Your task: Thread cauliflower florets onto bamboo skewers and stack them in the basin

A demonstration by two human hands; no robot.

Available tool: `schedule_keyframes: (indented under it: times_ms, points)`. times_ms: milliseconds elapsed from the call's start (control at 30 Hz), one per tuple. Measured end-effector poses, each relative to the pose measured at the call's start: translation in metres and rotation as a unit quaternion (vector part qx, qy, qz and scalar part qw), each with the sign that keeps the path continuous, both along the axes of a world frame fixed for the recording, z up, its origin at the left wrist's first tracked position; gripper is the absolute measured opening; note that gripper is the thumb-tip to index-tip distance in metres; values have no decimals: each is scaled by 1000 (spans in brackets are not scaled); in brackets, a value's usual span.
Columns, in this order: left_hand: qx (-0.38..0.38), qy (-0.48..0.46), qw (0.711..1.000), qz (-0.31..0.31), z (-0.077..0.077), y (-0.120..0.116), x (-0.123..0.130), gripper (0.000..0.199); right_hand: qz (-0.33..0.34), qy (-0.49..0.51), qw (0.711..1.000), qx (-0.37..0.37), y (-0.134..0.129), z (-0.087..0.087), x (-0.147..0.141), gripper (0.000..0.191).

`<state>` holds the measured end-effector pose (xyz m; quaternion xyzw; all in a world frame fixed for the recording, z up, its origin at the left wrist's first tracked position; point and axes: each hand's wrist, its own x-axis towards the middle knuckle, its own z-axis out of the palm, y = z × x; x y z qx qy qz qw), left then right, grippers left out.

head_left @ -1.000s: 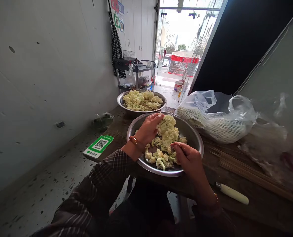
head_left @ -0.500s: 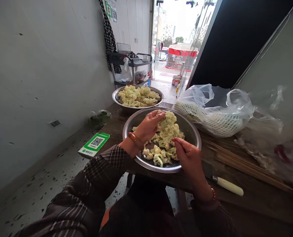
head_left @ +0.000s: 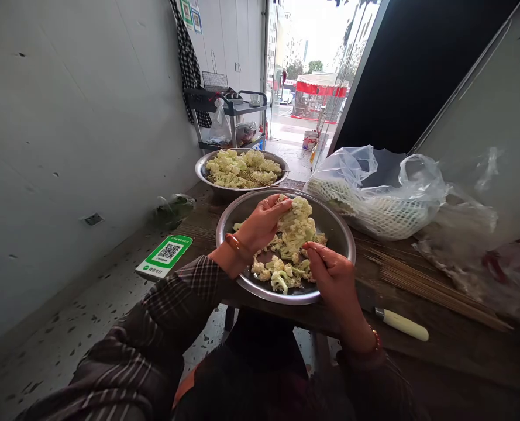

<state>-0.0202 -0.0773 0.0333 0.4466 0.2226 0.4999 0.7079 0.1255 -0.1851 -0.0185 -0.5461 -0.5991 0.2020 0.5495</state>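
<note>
My left hand (head_left: pixel 264 222) is closed on cauliflower florets (head_left: pixel 297 221), pale and clustered, above the near metal basin (head_left: pixel 350 257). Just right of that cluster, my right hand (head_left: pixel 332 269) has thumb and fingers pinched together near its lower edge. What sits in this pinch is too small or hidden to make out. Loose cauliflower pieces (head_left: pixel 281 279) lie in the basin below both hands, partly covered by them. Behind it stands a second metal basin (head_left: pixel 200 175) heaped with cauliflower (head_left: pixel 242 168), with some thin sticks lying across the heap.
A knife (head_left: pixel 404 324) with a pale handle and a bundle of thin wooden skewers (head_left: pixel 435 289) lie right on the wooden table. Behind them are plastic bags (head_left: pixel 386 210) holding net-wrapped produce. A green QR-code sign (head_left: pixel 165 256) is at left; a cart (head_left: pixel 231 111) stands near the glass door.
The whole view has shifted slightly. Both hands keep nearly the same pose around the cauliflower, with no clear change in what they hold.
</note>
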Motion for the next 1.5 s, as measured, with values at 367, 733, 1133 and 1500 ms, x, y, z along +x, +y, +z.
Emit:
schedule_keyframes:
  times_ms: [367, 733, 1133, 1500]
  points:
    - [-10, 20, 1000, 17, -3, 8, -7, 33, 39, -34, 997, -62, 3, 8, 0, 40]
    - [33, 111, 993, -19, 0, 11, -16, 41, 96, -39, 985, -140, 10, 14, 22, 35]
    - [60, 125, 978, 159, -8, 31, -116, 49, 149, 263, 930, -206, 59, 46, 6, 46]
    - [-63, 63, 939, 331, -78, 78, -141, 39, 161, 241, 941, -176, 172, 66, -40, 35]
